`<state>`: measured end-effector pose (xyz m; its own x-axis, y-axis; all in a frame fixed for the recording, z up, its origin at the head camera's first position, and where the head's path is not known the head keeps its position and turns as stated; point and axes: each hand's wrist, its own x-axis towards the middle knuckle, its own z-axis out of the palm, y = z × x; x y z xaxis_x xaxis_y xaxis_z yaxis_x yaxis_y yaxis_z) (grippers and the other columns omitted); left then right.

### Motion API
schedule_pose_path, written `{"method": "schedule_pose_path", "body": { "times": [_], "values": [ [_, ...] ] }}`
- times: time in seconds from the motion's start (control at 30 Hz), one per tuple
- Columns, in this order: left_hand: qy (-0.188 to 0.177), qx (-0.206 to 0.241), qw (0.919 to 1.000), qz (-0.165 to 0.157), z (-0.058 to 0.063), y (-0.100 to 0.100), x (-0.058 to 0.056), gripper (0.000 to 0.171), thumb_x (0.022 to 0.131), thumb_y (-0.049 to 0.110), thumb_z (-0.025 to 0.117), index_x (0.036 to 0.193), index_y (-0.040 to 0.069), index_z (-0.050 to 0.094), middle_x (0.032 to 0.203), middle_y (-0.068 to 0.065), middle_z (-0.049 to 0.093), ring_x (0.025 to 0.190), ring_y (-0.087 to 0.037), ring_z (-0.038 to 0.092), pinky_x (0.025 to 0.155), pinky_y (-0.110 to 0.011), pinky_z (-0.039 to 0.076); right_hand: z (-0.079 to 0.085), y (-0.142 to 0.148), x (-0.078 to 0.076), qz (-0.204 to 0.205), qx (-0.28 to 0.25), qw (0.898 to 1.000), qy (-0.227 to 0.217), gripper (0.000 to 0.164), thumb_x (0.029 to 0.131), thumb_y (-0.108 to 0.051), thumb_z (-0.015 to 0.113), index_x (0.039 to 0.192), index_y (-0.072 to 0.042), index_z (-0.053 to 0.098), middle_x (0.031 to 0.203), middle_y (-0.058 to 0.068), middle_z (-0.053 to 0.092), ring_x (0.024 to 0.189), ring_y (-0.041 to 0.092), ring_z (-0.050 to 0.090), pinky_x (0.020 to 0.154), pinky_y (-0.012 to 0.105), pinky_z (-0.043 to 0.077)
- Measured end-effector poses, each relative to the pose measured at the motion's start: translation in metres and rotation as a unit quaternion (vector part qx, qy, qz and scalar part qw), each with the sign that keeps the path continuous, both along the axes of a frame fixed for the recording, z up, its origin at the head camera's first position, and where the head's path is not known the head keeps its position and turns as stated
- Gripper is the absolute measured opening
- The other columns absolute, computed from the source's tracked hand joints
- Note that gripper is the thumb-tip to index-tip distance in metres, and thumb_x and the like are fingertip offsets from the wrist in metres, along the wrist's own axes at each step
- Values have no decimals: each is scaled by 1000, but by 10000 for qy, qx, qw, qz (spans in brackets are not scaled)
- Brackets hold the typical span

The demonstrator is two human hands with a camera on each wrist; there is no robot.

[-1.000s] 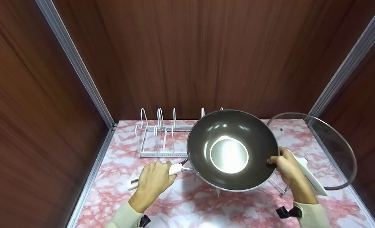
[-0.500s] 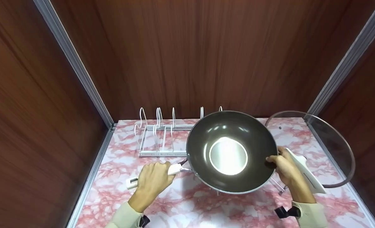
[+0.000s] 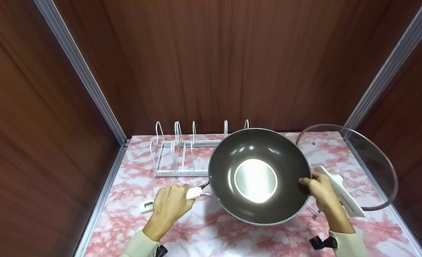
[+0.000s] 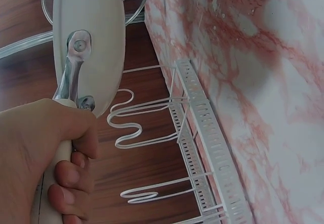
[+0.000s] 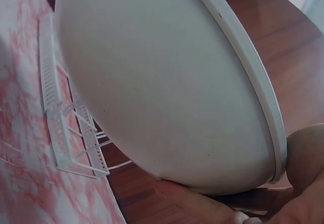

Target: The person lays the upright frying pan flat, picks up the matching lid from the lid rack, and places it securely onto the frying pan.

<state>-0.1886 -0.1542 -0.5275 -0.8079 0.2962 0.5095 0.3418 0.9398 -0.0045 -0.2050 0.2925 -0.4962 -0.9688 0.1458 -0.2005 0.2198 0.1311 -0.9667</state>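
A wok with a dark inside and a pale outer wall is held up over the marbled table, its inside turned up toward the head camera. My left hand grips its white handle; the left wrist view shows fingers curled round it, below the metal bracket. At the opposite rim my right hand pinches the wok, thumb inside and fingers under the pale outer side.
Behind the wok stands a white wire rack with upright loops, partly hidden by the wok. To the right a glass lid stands upright with a white handle piece, close beside the right forearm. Brown wood panels enclose the table.
The wok has come slightly lower and nearer in the head view, with both hands keeping their hold. The rack and lid shift a little leftward with the camera.
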Motion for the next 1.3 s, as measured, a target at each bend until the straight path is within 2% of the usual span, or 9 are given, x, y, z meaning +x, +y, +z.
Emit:
{"method": "schedule_pose_path", "body": {
  "times": [0.27,0.5,0.57,0.67,0.87,0.97,1.1,1.3],
  "values": [
    [-40,-31,9998,183,-6,-4,2,37,74,23,75,59,19,43,49,4,38,43,-12,30,36,-35,38,-6,-5,5,-137,108,9998,67,21,91,10,56,108,16,65,78,0,70,70,9,70,67,25,62],
    [-125,87,9998,157,-9,-5,1,37,71,18,73,58,20,38,51,7,31,45,-10,27,35,-34,35,-12,-6,7,-38,95,9999,137,39,92,10,54,128,24,57,85,0,75,75,8,72,71,24,62],
    [-114,88,9998,156,-10,-6,1,38,71,17,73,58,20,37,52,7,30,45,-10,27,36,-34,35,-14,-7,7,-64,96,9998,150,39,92,10,54,128,25,58,85,1,75,75,8,72,71,24,62],
    [-116,107,9997,163,-11,-8,1,38,71,18,73,58,20,37,51,7,30,46,-11,28,36,-35,36,-17,-8,6,-106,121,9998,148,37,91,10,56,126,23,60,83,0,74,74,8,71,70,23,61],
    [-198,168,9995,190,-15,-10,2,34,73,22,75,58,19,45,49,3,41,43,-14,33,38,-38,37,-23,-10,8,-236,141,9996,-1,23,90,10,58,110,13,69,75,-2,70,67,7,65,64,22,55],
    [-226,168,9994,197,-18,-10,3,34,73,24,77,58,18,47,49,2,44,43,-15,34,38,-38,37,-27,-10,10,-225,35,9997,-48,22,90,10,58,109,13,69,76,-2,71,67,8,67,64,23,56],
    [-290,163,9993,183,-21,-11,2,35,74,24,76,58,20,44,49,4,41,43,-14,32,38,-37,36,-31,-11,12,-263,-46,9996,-17,23,89,11,58,109,12,69,78,0,73,69,9,70,66,24,59],
    [-375,153,9991,139,-27,-14,3,37,73,22,74,58,22,40,50,6,36,45,-11,28,37,-34,34,-38,-13,17,-370,21,9993,-55,18,88,10,60,101,5,72,75,-2,72,67,8,68,63,23,57]
  ]
}}
